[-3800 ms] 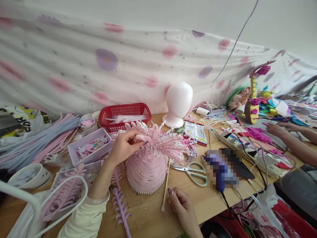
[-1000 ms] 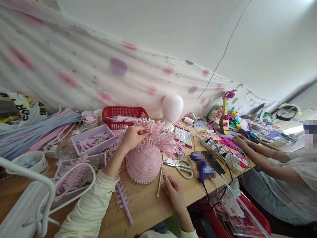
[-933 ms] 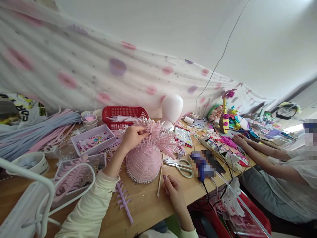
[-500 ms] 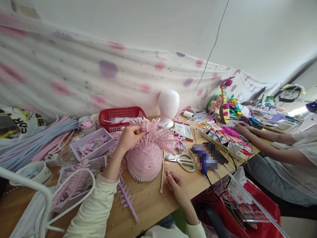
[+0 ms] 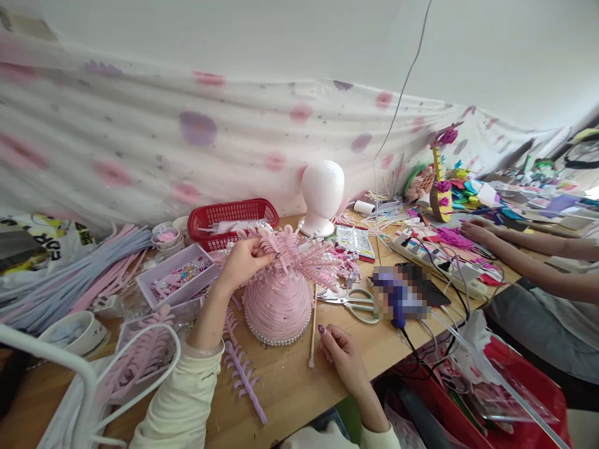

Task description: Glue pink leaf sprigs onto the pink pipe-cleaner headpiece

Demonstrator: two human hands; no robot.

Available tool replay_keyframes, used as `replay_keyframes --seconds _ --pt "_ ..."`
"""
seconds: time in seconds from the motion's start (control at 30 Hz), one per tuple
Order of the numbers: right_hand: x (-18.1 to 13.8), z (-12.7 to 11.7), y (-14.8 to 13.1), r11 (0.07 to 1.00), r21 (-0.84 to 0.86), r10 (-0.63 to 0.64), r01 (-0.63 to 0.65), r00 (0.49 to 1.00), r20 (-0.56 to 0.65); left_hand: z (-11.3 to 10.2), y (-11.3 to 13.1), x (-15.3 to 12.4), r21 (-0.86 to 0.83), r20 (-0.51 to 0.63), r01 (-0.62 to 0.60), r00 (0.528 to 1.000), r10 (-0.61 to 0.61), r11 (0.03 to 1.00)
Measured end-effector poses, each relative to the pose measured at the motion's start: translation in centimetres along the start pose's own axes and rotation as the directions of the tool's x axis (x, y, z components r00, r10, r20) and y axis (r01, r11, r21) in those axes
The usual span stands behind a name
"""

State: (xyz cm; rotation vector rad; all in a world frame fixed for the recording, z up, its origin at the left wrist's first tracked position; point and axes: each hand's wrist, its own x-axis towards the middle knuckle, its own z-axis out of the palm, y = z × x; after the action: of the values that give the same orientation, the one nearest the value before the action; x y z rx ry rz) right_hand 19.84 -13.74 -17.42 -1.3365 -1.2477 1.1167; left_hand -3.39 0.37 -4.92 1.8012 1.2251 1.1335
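A pink dome-shaped headpiece [image 5: 278,308] stands on the table, its lower edge trimmed with a row of pearls. Fuzzy pink leaf-shaped sprays [image 5: 318,259] and white beads fan out from its top. My left hand [image 5: 246,265] is closed, thumb and fingers pinching one of the upright pink sprays at the top left. Low beside the table's front edge, my right hand [image 5: 344,358] is curled closed with the thumb up; its palm is hidden, so I cannot tell whether it holds anything. Between it and the dome lies a thin stick [image 5: 313,330].
Scissors [image 5: 353,302] lie right of the dome, near a power strip [image 5: 437,268] with cables. Behind stand a white foam head [image 5: 322,193] and a red basket [image 5: 201,234]. A bead box [image 5: 175,274] and a purple spray [image 5: 246,380] are left. Another person's hands [image 5: 480,231] work at right.
The view has shifted slightly, so the scene sits a little differently. My left hand still pinches the spray, which now leans somewhat differently. My right hand remains curled by the table edge.
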Motion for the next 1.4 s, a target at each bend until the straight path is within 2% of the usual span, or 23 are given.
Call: replay_keyframes --seconds 0.3,0.6,0.8,1.03,1.2,1.3,1.4 --pt "0.1 0.0 -0.4 1.000 -0.002 0.025 -0.025 1.000 0.003 0.2 1.6 -0.9 0.238 -0.099 -0.068 0.991 0.094 0.969" --pt "0.0 -0.1 -0.3 0.999 -0.003 0.034 -0.034 0.999 0.004 -0.8 1.1 -0.8 0.224 -0.093 -0.025 0.995 0.047 0.974" --pt "0.0 -0.2 -0.2 0.999 -0.004 0.041 -0.041 0.999 0.027 -0.5 1.3 -0.8 0.139 -0.046 -0.066 0.996 0.073 0.988" --pt "0.1 -0.3 0.0 0.999 -0.006 0.032 -0.032 0.999 0.037 0.5 1.2 -0.6 0.231 -0.118 -0.129 0.980 0.159 0.964" --pt "0.1 -0.3 0.1 1.000 0.003 0.022 -0.022 0.999 0.034 0.5 1.1 -0.5 0.136 -0.085 -0.119 0.988 0.132 0.984" --pt "0.1 -0.2 0.1 1.000 0.008 0.027 -0.027 0.999 0.041 0.7 0.9 -0.6 0.192 -0.094 -0.126 0.985 0.146 0.973" --pt "0.1 -0.2 0.1 0.999 0.013 0.031 -0.031 0.999 0.043 1.2 0.9 -0.8 0.309 -0.099 -0.182 0.970 0.222 0.933"
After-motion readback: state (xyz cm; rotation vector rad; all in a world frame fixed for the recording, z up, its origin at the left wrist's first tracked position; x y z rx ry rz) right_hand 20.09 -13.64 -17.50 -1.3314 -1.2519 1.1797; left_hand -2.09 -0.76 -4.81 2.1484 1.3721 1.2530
